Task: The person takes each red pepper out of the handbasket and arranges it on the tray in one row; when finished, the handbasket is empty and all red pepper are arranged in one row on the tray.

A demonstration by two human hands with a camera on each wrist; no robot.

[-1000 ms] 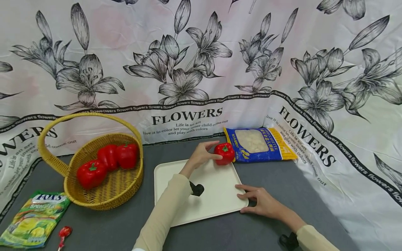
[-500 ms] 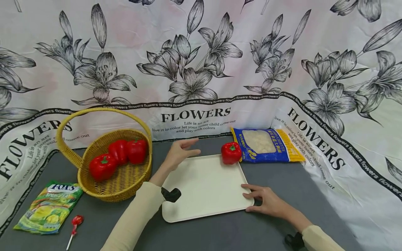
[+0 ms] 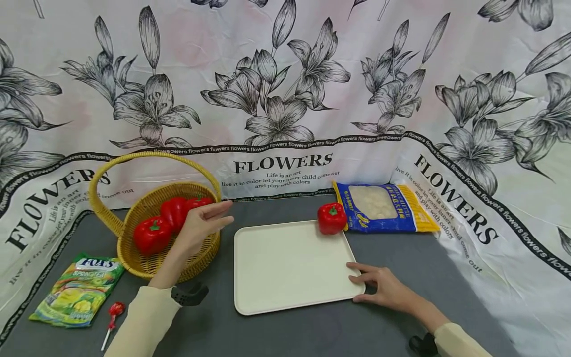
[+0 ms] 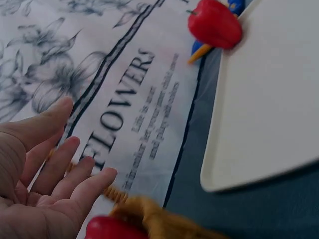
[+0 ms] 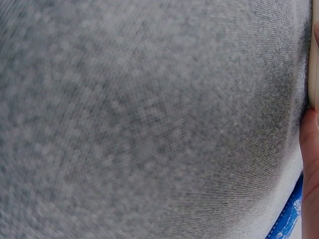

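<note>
My left hand is over the right side of a yellow wicker basket, fingers loosely extended and holding nothing. Several red bell peppers lie in the basket; the hand partly covers one. In the left wrist view, the fingers of the left hand are spread apart above the basket rim. At the near right corner of a cream rectangular tray, my right hand grips the edge between fingers and thumb. Another red bell pepper sits upright at the tray's far right corner.
A blue and yellow pasta bag lies behind the tray, close to the single pepper. At the left are a green and yellow candy bag and a red lollipop. A flower-print cloth hangs behind the grey table.
My left hand has let go of the pepper at the tray's far right corner and moved left to above the basket. The right hand stays on the tray; the head view has shifted slightly.
</note>
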